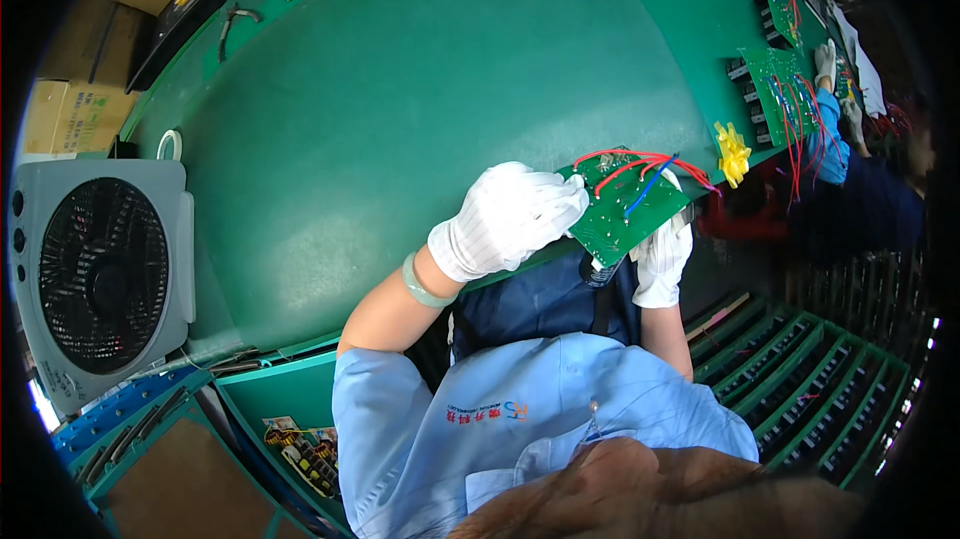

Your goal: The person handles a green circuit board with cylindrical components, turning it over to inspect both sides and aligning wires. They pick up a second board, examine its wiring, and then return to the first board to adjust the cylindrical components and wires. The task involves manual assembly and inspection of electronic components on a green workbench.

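The left hand (pixel 512 217) in a white glove pinches the left edge of the green circuit board (pixel 628 207) at the near edge of the green table (pixel 400 119); the right hand (pixel 661 257), also gloved, grips the board from below. Red and blue wires (pixel 645 171) lie on the board; a yellow bow-shaped piece (pixel 733 154) rests just beside it near the right edge.

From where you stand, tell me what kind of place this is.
Probably an electronics assembly line: gloved hands hold a green circuit board with red and blue wires over a green bench, and more wired boards lie by a co-worker.
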`<state>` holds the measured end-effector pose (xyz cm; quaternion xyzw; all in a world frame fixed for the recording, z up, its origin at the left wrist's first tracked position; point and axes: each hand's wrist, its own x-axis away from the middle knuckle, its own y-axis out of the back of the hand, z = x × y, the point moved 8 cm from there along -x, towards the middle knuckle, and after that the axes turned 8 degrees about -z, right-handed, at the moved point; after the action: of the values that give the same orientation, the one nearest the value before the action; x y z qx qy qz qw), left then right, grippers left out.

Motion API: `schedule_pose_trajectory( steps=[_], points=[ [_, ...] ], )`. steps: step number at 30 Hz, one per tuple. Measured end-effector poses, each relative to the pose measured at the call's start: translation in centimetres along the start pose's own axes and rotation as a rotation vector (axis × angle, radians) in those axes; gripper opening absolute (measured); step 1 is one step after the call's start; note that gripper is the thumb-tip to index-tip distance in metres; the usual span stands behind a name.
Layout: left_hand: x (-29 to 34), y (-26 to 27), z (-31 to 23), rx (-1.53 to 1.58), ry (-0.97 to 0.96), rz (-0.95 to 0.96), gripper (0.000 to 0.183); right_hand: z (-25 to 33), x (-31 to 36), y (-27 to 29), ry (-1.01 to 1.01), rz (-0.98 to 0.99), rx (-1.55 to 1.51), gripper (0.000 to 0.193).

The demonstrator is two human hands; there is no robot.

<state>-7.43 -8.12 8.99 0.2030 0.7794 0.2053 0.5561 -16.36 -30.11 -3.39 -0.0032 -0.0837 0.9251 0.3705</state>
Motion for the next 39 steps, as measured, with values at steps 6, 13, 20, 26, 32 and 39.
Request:
schedule_pose_trajectory(
  steps=[6, 13, 20, 26, 32, 39],
  points=[
    [0.4, -0.2, 0.0, 0.043, 0.001, 0.017, 0.033, 0.3, 0.2, 0.0, -0.065, 0.024, -0.031, 0.042],
    [0.2, -0.3, 0.5, 0.104, 0.067, 0.013, 0.033, -0.3, 0.0, 0.3, -0.1, -0.007, -0.028, 0.04],
    [0.0, 0.1, 1.4, 0.097, 0.082, -0.075, 0.034, 2.0, -0.6, -0.7, -0.123, -0.002, -0.078, 0.043],
    [1.5, 0.6, 2.8, 0.156, 0.299, -0.006, 0.031, 4.4, -0.8, -1.9, 0.012, 0.047, 0.078, 0.046],
    [0.2, 0.6, 2.4, 0.118, 0.119, -0.072, 0.031, 0.6, -1.2, -0.1, -0.149, 0.098, -0.046, 0.048],
    [0.3, 0.3, 2.3, 0.162, 0.13, -0.001, 0.027, -1.2, -1.2, 1.8, -0.215, 0.113, 0.006, 0.051]
  ],
)
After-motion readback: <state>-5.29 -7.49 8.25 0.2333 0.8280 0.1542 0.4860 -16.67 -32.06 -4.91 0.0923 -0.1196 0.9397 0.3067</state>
